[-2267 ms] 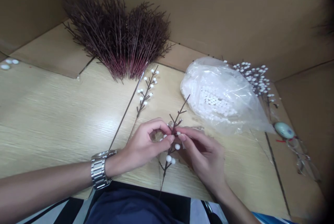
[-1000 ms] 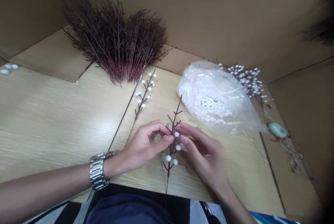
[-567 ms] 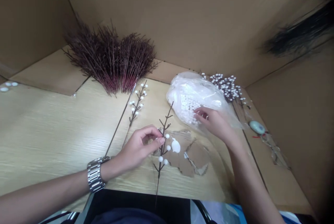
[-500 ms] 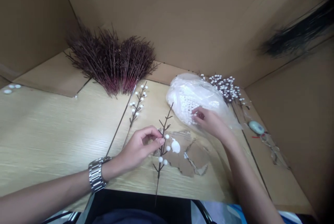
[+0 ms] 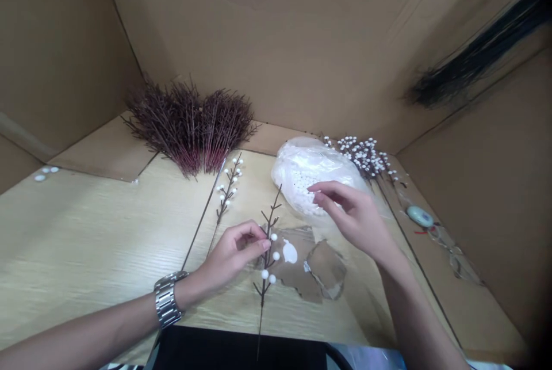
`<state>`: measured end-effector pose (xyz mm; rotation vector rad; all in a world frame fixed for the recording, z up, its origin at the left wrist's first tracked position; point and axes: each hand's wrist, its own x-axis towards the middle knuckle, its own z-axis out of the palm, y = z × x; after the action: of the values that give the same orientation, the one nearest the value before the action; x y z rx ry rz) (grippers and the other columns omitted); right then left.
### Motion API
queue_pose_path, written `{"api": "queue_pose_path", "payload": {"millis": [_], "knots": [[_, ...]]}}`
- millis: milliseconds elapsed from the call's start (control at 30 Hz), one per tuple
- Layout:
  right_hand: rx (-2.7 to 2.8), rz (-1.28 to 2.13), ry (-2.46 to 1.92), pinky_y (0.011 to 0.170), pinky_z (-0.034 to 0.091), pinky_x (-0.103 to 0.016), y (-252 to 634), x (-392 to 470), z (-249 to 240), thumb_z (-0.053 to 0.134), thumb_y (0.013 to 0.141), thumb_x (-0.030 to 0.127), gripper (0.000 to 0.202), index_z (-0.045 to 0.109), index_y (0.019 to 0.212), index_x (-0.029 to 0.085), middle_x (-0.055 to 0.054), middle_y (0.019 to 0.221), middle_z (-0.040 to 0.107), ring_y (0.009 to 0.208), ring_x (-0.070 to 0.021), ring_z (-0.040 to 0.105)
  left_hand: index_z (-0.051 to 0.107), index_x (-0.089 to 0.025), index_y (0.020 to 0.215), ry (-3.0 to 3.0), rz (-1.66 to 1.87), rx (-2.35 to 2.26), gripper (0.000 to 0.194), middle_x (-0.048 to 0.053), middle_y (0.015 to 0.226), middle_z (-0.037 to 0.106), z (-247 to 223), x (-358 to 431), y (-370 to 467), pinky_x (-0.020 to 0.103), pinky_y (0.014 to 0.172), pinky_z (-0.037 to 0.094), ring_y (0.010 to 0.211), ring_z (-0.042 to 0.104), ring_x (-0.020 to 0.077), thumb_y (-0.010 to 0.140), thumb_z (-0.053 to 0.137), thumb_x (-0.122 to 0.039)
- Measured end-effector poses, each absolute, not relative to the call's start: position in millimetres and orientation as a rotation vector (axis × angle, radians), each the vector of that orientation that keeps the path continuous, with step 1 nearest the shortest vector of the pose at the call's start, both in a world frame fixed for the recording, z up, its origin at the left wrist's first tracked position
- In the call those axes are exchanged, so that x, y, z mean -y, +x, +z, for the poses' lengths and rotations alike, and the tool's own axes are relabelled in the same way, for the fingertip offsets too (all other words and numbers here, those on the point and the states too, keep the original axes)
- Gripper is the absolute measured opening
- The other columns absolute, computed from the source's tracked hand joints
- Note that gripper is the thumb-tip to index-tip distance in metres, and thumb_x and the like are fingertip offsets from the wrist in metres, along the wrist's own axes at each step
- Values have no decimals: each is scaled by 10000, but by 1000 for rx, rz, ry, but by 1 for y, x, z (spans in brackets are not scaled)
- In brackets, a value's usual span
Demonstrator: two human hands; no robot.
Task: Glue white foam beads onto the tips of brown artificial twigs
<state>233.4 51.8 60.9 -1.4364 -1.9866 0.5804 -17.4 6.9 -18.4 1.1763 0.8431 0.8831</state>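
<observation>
My left hand (image 5: 237,252) pinches a brown artificial twig (image 5: 268,226) between thumb and fingers and holds it upright over the table edge. Several white berries (image 5: 264,274) sit on its lower side shoots, while the upper shoots are bare. My right hand (image 5: 351,212) is in front of a clear plastic bag (image 5: 293,157) of small white berries (image 5: 302,197). Its thumb and index fingertips are drawn close together; anything between them blends with the white behind. Below the hands, a blob of white glue (image 5: 290,252) lies on a torn piece of cardboard (image 5: 302,286).
Two bundles of bare dark twigs (image 5: 190,128) lie at the back left. A berry-covered twig (image 5: 227,191) rests left of the bag, and a berried bunch (image 5: 366,154) behind it. At right are a pale green oval object (image 5: 420,216) and glasses (image 5: 452,252). Cardboard walls (image 5: 259,42) surround the table.
My right hand has drawn back slightly from the berries in the bag, toward me. My left hand keeps the twig in nearly the same place. The camera view has tilted up a little.
</observation>
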Motion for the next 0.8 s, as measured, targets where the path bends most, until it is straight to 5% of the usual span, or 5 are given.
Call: {"api": "queue_pose_path", "payload": {"millis": [333, 567, 800], "knots": [[2155, 740, -1254, 640, 392, -276, 178, -63, 84, 584, 979, 294, 167, 653, 854, 208, 38, 762, 632, 677, -116, 500, 646, -176, 814, 1209, 900, -780, 187, 1, 825, 617, -20, -7, -18, 288, 731, 407, 798, 565, 166, 923, 717, -310], [1988, 957, -1125, 695, 431, -291, 183, -53, 97, 594, 980, 329, 170, 657, 890, 200, 1, 832, 655, 781, -144, 575, 629, -195, 910, 1217, 1002, -727, 272, 11, 846, 553, -17, -7, -26, 306, 738, 394, 784, 512, 179, 991, 590, -452], [1885, 1175, -972, 719, 463, -279, 175, -45, 98, 632, 967, 335, 149, 684, 913, 207, 4, 854, 672, 797, -134, 596, 666, -252, 1108, 1303, 1165, -610, 271, 36, 1071, 498, -20, -16, -35, 317, 841, 394, 910, 487, 197, 929, 680, -454]]}}
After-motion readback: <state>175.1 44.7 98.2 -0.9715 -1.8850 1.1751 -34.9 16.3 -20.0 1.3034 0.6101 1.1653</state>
